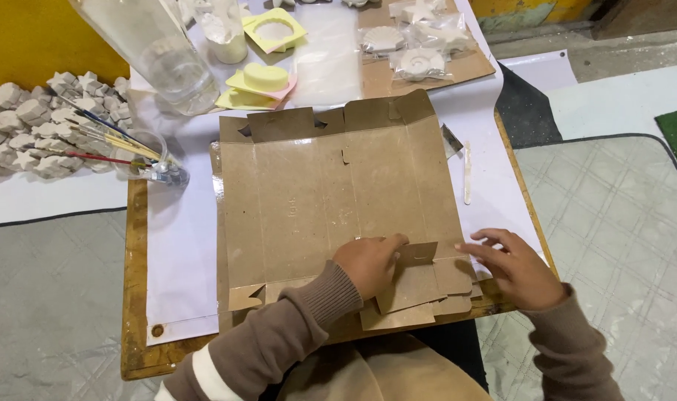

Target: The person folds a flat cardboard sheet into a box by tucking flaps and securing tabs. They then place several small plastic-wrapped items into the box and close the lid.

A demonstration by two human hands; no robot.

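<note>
A flat, unfolded brown cardboard box blank (pixel 331 193) lies on a white sheet over a low wooden board (pixel 135 282). My left hand (pixel 368 261) rests on the blank's near edge, thumb and fingers pinching a small flap (pixel 416 254) that is bent upward. My right hand (pixel 511 263) lies just to the right, fingers spread and pressing on the blank's near right corner. More flaps (pixel 405 297) stick out below my left hand. Both sleeves are brown.
A clear cup with paint brushes (pixel 149 160) lies at the left. Plaster casts (pixel 26 126) are heaped far left. Yellow moulds (pixel 260 78), a clear bottle (pixel 160 52), bagged white casts (pixel 416 44) and a wooden stick (pixel 467 172) lie beyond and beside the blank.
</note>
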